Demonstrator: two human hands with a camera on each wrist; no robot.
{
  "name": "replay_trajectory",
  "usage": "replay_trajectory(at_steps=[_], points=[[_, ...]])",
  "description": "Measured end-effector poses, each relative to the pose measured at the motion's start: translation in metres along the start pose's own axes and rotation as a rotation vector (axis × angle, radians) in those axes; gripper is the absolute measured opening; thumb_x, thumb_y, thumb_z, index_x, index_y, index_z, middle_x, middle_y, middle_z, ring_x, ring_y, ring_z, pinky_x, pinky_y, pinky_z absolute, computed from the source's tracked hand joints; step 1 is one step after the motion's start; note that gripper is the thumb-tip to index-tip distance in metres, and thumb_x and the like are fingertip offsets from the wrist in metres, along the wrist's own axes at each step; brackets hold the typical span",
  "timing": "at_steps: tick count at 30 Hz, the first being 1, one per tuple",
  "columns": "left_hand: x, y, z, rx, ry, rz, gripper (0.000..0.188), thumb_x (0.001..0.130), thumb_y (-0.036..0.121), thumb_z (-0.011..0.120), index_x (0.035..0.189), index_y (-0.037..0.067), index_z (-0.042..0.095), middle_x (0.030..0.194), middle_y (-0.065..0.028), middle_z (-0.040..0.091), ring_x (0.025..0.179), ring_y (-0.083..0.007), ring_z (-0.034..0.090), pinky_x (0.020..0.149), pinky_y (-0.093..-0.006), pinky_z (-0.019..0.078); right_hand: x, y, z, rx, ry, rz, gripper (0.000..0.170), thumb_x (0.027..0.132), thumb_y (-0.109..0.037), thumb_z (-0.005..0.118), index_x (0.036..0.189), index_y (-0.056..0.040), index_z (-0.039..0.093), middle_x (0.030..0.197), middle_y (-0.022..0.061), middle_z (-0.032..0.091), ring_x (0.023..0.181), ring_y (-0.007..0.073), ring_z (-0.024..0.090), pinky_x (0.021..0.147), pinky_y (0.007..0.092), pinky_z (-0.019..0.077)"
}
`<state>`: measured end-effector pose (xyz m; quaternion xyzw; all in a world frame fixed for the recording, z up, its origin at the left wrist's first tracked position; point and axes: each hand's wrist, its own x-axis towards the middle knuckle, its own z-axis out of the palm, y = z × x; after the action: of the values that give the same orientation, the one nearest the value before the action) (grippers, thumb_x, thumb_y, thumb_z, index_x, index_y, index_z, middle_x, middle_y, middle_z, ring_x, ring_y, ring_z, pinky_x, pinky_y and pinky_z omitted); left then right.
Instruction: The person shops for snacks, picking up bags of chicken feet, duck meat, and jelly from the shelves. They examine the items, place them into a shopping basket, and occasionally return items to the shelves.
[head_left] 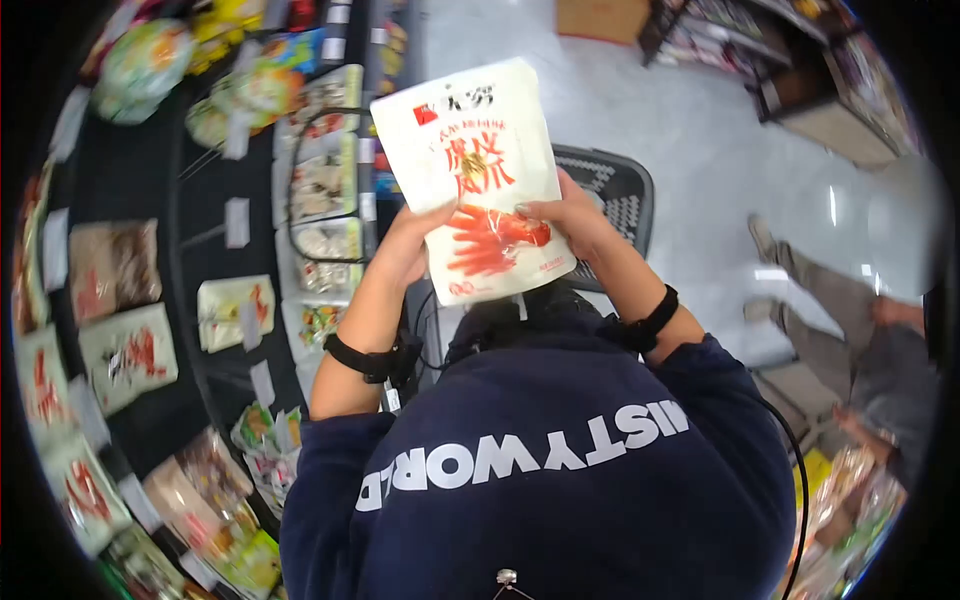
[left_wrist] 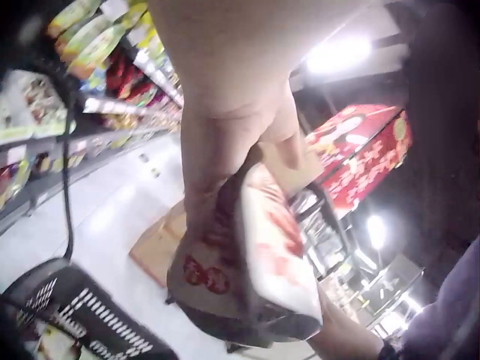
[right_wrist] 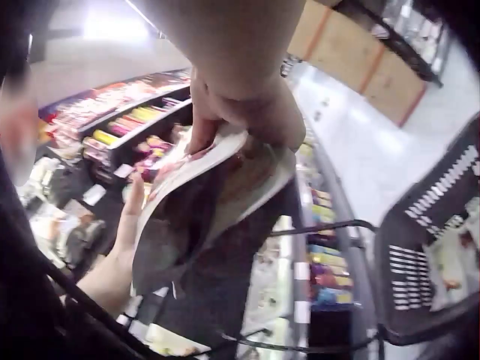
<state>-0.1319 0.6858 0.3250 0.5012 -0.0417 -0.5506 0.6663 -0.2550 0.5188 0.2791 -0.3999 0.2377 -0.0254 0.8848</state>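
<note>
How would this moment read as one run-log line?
left fingers: grip white pouch; right fingers: grip same pouch; black basket: packet inside

Both forearms [head_left: 372, 300] reach forward, left fingers [left_wrist: 206, 161] and right fingers [right_wrist: 202, 129] gripping, thumbs [head_left: 541, 210] angled inward.

A white snack pouch [head_left: 482, 185], its printed front turned upward, hangs in the air between the left hand [head_left: 408, 245] and the right hand [head_left: 575, 220], a thumb laid over the face from either side edge; a red square and black characters mark its top, larger red characters fill the middle around a small gold-coloured mark, and a picture of reddish chicken feet spreads beneath; red round emblems sit at the lower left corner, fine red print at the lower right; the pouch tilts slightly leftward, its top edge pointing forward; in the blurred wrist views, its faces bow and its lower end curves.
</note>
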Motion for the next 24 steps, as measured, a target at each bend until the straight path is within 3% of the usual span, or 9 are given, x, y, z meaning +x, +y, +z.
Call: replay_trajectory(at_steps=[4,8,10,12,15,16,18,22,24], points=[[0.068,-0.112,-0.031,-0.007,0.004,-0.398,0.042,0.076,0.013,0.054,0.113,0.001,0.038,0.104,-0.0116,0.050,0.095,-0.0220,0.050,0.081,-0.0359,0.0414,0.006,0.116,-0.114,0.138,0.280,0.158,0.065,0.058,-0.009,0.069,0.112,0.0041,0.035,0.098,0.0143,0.052,0.088,0.0203,0.052,0.076,0.0282,0.0418],[0.140,-0.206,-0.085,-0.013,-0.018,-0.607,0.038,0.077,0.008,0.051,0.113,0.003,0.038,0.104,-0.0084,0.050,0.094,-0.0201,0.050,0.081,-0.0338,0.0411,0.029,0.188,-0.178,-0.124,0.483,0.306,0.063,0.060,-0.015,0.069,0.111,0.0038,0.037,0.098,0.0155,0.053,0.088,0.0199,0.052,0.075,0.0282,0.0419],[0.193,-0.246,-0.109,0.015,-0.018,-0.588,0.038,0.078,0.007,0.050,0.113,0.003,0.038,0.104,-0.0081,0.050,0.093,-0.0197,0.050,0.081,-0.0331,0.0411,0.055,0.188,-0.200,-0.208,0.544,0.346,0.064,0.061,-0.018,0.069,0.111,0.0041,0.037,0.099,0.0166,0.052,0.088,0.0205,0.052,0.075,0.0288,0.0417],[0.247,-0.284,-0.122,0.086,-0.076,-0.481,0.037,0.078,0.004,0.049,0.112,0.003,0.038,0.103,-0.0085,0.050,0.091,-0.0178,0.050,0.080,-0.0305,0.0419,0.073,0.193,-0.220,-0.586,0.783,0.296,0.066,0.062,-0.024,0.068,0.112,0.0049,0.035,0.099,0.0199,0.052,0.088,0.0260,0.052,0.076,0.0303,0.0408],[0.311,-0.336,-0.126,0.620,-0.049,-0.327,0.051,0.072,0.017,0.059,0.114,0.003,0.034,0.097,-0.0109,0.053,0.088,-0.0194,0.051,0.076,-0.0280,0.0406,0.089,0.243,-0.278,-1.120,0.972,0.320,0.071,0.062,-0.032,0.066,0.116,0.0015,0.033,0.115,0.0239,0.038,0.108,0.0329,0.037,0.088,0.0351,0.0328],[0.338,-0.415,-0.174,0.722,-0.107,-0.217,0.059,0.069,0.021,0.062,0.116,0.003,0.033,0.101,-0.0157,0.052,0.092,-0.0231,0.050,0.078,-0.0296,0.0387,0.089,0.248,-0.284,-1.420,0.994,0.411,0.070,0.063,-0.032,0.065,0.116,0.0005,0.034,0.119,0.0236,0.034,0.112,0.0323,0.033,0.090,0.0363,0.0302],[0.319,-0.353,-0.123,1.176,-0.285,-0.284,0.061,0.066,0.023,0.062,0.117,0.004,0.034,0.104,-0.0191,0.050,0.096,-0.0268,0.049,0.081,-0.0313,0.0373,0.082,0.257,-0.306,-1.446,0.886,0.420,0.062,0.065,-0.030,0.062,0.114,-0.0004,0.038,0.122,0.0226,0.030,0.115,0.0331,0.028,0.092,0.0384,0.0283],[0.274,-0.355,-0.152,0.931,-0.498,-0.169,0.027,0.072,0.016,0.055,0.096,0.003,0.055,0.089,-0.0127,0.058,0.084,-0.0208,0.055,0.076,-0.0272,0.0402,0.043,0.275,-0.292,-1.220,0.763,0.190,0.044,0.067,-0.024,0.060,0.101,-0.0011,0.048,0.107,0.0188,0.045,0.100,0.0333,0.041,0.084,0.0376,0.0347],[0.236,-0.304,-0.155,0.884,-0.356,-0.281,0.025,0.072,0.013,0.054,0.095,0.002,0.055,0.088,-0.0114,0.058,0.082,-0.0161,0.055,0.074,-0.0253,0.0405,0.021,0.263,-0.259,-1.041,0.724,0.261,0.039,0.068,-0.026,0.058,0.097,-0.0009,0.050,0.101,0.0196,0.048,0.096,0.0334,0.045,0.082,0.0369,0.0357]])
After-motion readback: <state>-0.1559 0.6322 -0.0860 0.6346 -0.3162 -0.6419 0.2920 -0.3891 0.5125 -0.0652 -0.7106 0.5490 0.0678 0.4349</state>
